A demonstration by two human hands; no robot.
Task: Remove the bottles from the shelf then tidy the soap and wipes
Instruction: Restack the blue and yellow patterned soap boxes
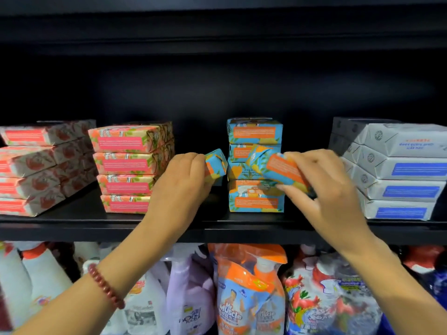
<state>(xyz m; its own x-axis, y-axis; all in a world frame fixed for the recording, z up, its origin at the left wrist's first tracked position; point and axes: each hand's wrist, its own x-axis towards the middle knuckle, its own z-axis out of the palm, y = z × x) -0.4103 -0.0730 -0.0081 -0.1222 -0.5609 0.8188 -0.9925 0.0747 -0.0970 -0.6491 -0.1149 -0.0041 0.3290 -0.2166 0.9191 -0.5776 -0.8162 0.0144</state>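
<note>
On the black shelf (72,223) stand stacks of wrapped soap bars. My left hand (180,182) grips a blue-and-orange soap bar (216,165) just left of the blue-and-orange stack (255,134). My right hand (316,187) holds another blue-and-orange bar (281,169), tilted, in front of that stack's middle. A pink floral stack (128,165) is at centre left, a red-and-white stack (36,170) at far left, and a white-and-blue stack (399,175) at the right.
The shelf below holds cleaning bottles and refill pouches, among them an orange-and-blue pouch (246,293), a lilac spray bottle (188,286) and white bottles (29,274). A black shelf board (217,27) hangs overhead. A red bead bracelet (105,286) is on my left wrist.
</note>
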